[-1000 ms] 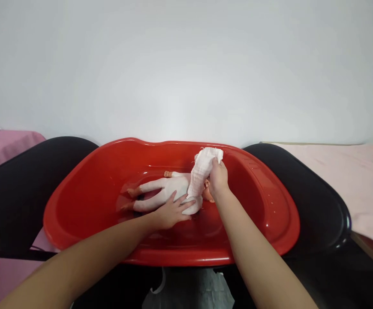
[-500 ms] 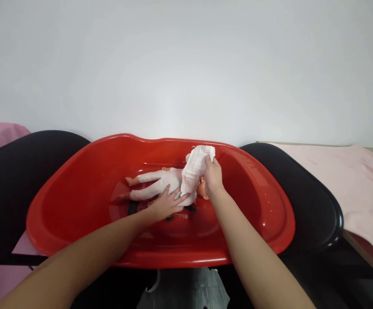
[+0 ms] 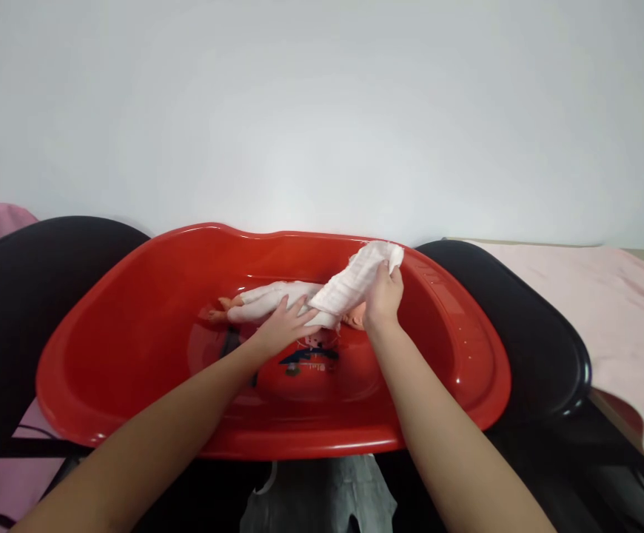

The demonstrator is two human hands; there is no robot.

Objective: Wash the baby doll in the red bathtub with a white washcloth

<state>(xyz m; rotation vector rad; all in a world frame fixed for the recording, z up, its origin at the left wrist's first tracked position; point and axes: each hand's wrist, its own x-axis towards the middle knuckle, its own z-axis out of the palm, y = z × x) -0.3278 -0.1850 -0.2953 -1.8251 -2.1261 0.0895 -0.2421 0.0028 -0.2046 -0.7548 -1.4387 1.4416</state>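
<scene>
A baby doll (image 3: 260, 301) in white clothing lies in a red baby bathtub (image 3: 127, 326), feet to the left and head to the right. My left hand (image 3: 284, 326) rests against the doll's body, its fingers spread. A pale pink-white cloth (image 3: 352, 280) is pinched by its upper right corner in my right hand (image 3: 385, 296). The cloth slants down leftward over the doll's upper body and covers part of it. Below the cloth, part of the doll's head (image 3: 356, 317) shows beside my right wrist.
Black chairs (image 3: 527, 333) stand under both ends of the tub. Pink fabric (image 3: 605, 311) drapes a surface at the right, and more pink fabric (image 3: 0, 218) shows at the left. A white wall (image 3: 322, 118) rises behind. A printed picture (image 3: 311, 355) marks the tub floor.
My right hand has moved right and slightly up, drawing the cloth along so it slants more. The doll has rolled toward its side, its legs now closer together. My left hand stays against it.
</scene>
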